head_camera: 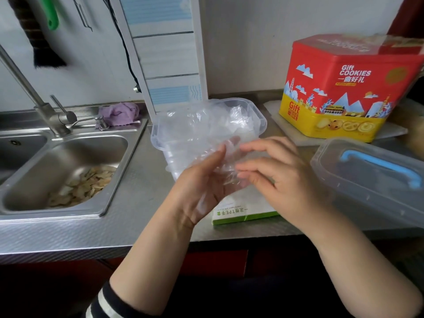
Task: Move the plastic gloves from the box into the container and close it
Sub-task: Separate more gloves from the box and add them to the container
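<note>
far right, the red and yellow tin (344, 92) reads "gift cookies" twice; the green-edged box (243, 214) nearby shows "tpe" among upside-down print.

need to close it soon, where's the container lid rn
In the head view the lid with the blue handle lies on the counter at far right, beside the right hand, below the cookie tin.
</note>
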Demonstrator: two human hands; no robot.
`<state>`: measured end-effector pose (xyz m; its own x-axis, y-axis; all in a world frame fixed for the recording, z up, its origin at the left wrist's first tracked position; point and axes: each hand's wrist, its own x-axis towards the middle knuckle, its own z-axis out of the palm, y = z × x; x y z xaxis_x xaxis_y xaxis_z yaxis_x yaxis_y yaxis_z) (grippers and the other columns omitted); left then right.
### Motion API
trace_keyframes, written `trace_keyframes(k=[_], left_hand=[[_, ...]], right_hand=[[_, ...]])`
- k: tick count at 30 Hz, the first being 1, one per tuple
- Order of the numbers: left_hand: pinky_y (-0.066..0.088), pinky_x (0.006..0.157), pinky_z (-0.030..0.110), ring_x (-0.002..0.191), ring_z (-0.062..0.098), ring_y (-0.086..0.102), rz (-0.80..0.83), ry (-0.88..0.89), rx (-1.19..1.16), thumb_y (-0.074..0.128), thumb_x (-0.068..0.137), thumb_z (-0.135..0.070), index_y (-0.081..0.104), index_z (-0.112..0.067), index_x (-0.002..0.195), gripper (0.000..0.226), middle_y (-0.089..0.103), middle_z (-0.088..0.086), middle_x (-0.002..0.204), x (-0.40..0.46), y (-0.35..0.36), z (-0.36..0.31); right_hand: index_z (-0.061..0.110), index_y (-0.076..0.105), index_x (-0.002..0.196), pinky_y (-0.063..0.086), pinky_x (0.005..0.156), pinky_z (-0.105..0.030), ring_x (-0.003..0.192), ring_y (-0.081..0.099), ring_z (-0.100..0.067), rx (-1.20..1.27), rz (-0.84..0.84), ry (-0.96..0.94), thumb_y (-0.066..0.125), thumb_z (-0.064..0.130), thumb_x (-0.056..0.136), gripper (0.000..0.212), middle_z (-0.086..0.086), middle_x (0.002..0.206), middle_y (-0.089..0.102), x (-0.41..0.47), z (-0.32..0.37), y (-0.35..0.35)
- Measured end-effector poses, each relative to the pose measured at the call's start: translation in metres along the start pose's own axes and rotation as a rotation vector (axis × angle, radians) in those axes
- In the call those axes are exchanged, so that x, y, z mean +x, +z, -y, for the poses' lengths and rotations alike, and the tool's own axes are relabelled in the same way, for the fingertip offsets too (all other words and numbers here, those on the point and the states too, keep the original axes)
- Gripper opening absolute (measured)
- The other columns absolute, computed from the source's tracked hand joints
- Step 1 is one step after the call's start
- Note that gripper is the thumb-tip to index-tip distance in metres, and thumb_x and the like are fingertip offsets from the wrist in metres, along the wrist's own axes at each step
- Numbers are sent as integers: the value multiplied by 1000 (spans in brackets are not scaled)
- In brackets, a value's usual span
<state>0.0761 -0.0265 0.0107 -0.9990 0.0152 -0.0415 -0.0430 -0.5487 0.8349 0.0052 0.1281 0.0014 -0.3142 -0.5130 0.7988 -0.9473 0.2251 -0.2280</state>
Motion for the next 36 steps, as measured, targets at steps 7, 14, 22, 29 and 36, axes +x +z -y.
trace_keyframes(k=[7,14,22,29,36], left_hand=[[60,74,33,105,27,68,-20,122,6,40,96,-26,58,-18,120,31,68,6,121,-7,6,-15],[45,51,17,58,5,60,-413,437,242,55,96,-13,54,-15,92,4,70,-5,75,10,-11,-46],[44,49,19,49,4,60,-740,573,817,61,94,-18,55,-18,106,13,72,-9,79,37,-46,-96],[35,102,23,122,8,47,-601,780,1339,58,80,-63,50,-21,134,69,52,-11,131,42,-34,-102],[40,57,11,53,-2,55,-470,699,1026,71,88,-23,65,-14,86,11,63,-10,64,41,-15,-99]], right_hand=[[20,41,144,36,111,-36,133,44,-8,758,65,872,64,83,58,109,4,149,44,18,-9,-11],[26,54,121,56,54,-27,80,71,-13,594,-99,874,67,14,90,35,8,100,68,60,-17,-8],[15,59,110,32,35,-10,44,49,7,334,2,821,62,20,94,17,3,85,66,121,-59,13],[9,63,96,43,50,-13,57,61,4,684,10,703,69,5,87,12,4,83,67,128,-47,30],[17,63,83,41,48,-18,60,60,-9,715,40,576,71,13,86,9,8,69,70,142,-27,22]])
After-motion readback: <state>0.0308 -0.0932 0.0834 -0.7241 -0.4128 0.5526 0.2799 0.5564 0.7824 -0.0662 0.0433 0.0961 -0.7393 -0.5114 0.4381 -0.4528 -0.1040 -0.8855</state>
